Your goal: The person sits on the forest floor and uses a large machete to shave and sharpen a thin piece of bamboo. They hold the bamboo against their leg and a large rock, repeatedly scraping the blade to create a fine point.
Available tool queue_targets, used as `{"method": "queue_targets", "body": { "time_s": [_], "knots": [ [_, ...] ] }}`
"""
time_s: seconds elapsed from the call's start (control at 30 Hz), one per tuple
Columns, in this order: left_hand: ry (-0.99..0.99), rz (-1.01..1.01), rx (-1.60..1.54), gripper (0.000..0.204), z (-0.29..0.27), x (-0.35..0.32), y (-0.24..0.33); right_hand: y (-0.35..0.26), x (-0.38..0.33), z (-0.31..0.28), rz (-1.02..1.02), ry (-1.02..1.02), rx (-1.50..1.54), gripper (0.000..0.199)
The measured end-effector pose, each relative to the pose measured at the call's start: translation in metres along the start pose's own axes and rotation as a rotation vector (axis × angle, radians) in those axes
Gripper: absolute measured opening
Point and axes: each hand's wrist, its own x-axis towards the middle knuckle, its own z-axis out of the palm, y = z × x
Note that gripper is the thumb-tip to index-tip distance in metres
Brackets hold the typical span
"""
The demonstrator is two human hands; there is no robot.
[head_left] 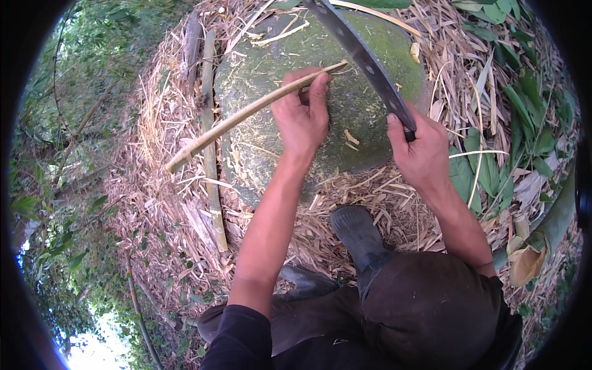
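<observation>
My left hand [300,114] is closed round a pale bamboo strip [240,117], thumb near its upper right end. The strip slants down to the left, past the edge of a mossy green stone [364,145]. In my right hand [419,148] is a machete [361,58] with a long dark blade, gripped at the handle. Its blade runs up and to the left over the stone, and the tip leaves the top of the picture. The strip's right end lies close to the blade; whether they touch I cannot tell. My fingers hide most of the machete's handle.
Thin shavings [280,34] lie on the stone. Dry leaf litter [160,203] surrounds it, with a bamboo pole [213,185] along its left side. Green leaves [530,105] and a thick bamboo stem [555,222] are at the right. My boot [357,231] stands just below the stone.
</observation>
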Motion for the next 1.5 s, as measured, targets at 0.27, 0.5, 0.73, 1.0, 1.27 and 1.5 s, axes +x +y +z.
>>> {"method": "queue_targets", "body": {
  "time_s": [0.27, 0.5, 0.73, 1.0, 1.27, 1.5],
  "knots": [
    [-0.072, -0.067, -0.035, 0.016, -0.008, 0.018, 0.008, -0.006, 0.003, -0.001, 0.077, -0.006, 0.056, 0.029],
    [-0.176, -0.115, 0.023, 0.019, -0.015, 0.028, 0.013, 0.002, 0.017, 0.004, 0.180, -0.195, -0.046, 0.031],
    [-0.181, -0.056, 0.093, 0.020, -0.017, 0.030, 0.014, -0.016, 0.016, 0.006, 0.077, 0.134, 0.210, 0.032],
    [-0.149, 0.019, 0.153, 0.017, -0.017, 0.034, 0.013, -0.016, 0.026, 0.001, 0.153, -0.110, 0.003, 0.031],
    [-0.200, 0.030, 0.229, 0.020, -0.019, 0.031, 0.015, -0.010, 0.027, 0.008, 0.196, -0.162, -0.036, 0.028],
    [-0.182, 0.062, 0.197, 0.014, -0.019, 0.027, 0.009, -0.026, 0.022, 0.005, 0.133, -0.002, 0.085, 0.022]
  ]
}}
